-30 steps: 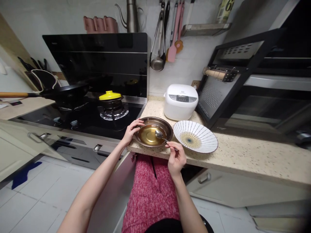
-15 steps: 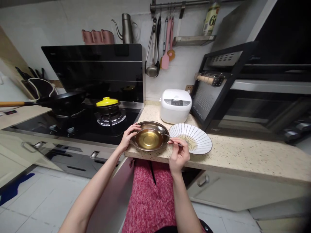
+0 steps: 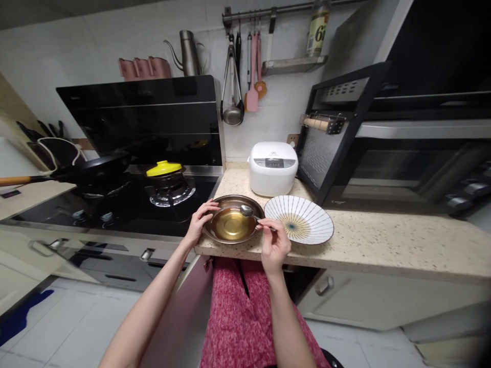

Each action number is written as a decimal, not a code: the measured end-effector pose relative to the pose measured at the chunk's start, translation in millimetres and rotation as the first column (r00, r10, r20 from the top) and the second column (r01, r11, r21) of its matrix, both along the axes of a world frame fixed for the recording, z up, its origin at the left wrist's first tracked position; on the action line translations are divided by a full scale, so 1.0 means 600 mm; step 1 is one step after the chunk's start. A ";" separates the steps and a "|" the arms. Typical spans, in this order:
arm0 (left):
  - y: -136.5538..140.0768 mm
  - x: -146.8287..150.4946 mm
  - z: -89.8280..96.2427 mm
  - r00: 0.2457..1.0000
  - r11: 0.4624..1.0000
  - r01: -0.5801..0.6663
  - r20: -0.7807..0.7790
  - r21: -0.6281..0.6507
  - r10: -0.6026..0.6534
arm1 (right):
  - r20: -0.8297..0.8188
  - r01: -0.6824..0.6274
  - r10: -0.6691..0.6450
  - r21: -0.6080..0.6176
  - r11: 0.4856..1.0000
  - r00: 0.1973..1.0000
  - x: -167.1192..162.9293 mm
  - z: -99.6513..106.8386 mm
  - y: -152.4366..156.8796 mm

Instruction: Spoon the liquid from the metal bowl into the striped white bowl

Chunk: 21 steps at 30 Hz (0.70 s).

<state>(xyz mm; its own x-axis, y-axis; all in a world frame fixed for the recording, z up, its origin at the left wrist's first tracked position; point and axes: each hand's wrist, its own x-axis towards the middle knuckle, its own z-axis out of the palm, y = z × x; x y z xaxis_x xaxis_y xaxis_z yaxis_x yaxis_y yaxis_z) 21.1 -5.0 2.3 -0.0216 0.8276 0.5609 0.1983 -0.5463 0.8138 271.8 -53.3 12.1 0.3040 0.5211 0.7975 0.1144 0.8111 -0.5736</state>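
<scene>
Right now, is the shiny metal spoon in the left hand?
No, the right hand holds the shiny metal spoon, while the left hand is at the round metal bowl's rim.

Spoon [image 3: 246, 210]: handle end is concealed in the right hand [image 3: 275, 246]; contact between its tip and the liquid [image 3: 232, 225] cannot be confirmed. Part of the left rim of the metal bowl [image 3: 254, 203] is covered by the left hand [image 3: 201, 221] (whether gripped or merely touched, not established). Near-left edge of the plate [image 3: 312, 217] is masked by the right hand. Contents beneath the yellow lid [image 3: 163, 168] are hidden. Rice cooker [image 3: 273, 179]: display characters are too small to be read. Wok handle [image 3: 17, 181] is cut by the left edge, bottle [image 3: 317, 33] by the top. Oven dials [image 3: 458, 203] are blurred.
</scene>
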 end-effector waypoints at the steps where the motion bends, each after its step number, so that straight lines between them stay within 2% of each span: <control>1: 0.000 0.000 0.000 1.000 1.000 0.000 0.000 -0.001 0.000 | 0.000 -0.007 0.007 -0.006 1.000 1.000 0.001 -0.003 -0.002; 8: -0.003 0.002 0.003 1.000 1.000 -0.010 -0.014 -0.005 0.010 | -0.008 -0.020 0.020 -0.037 0.999 1.000 0.006 -0.015 -0.008; 14: -0.003 0.002 0.004 1.000 1.000 -0.008 -0.008 -0.005 0.008 | -0.071 0.011 -0.013 -0.023 1.000 0.997 0.015 -0.008 -0.010; 21: -0.005 0.004 0.007 1.000 1.000 -0.004 -0.026 -0.008 0.004 | -0.144 0.133 -0.133 -0.013 0.991 0.981 0.040 0.009 -0.011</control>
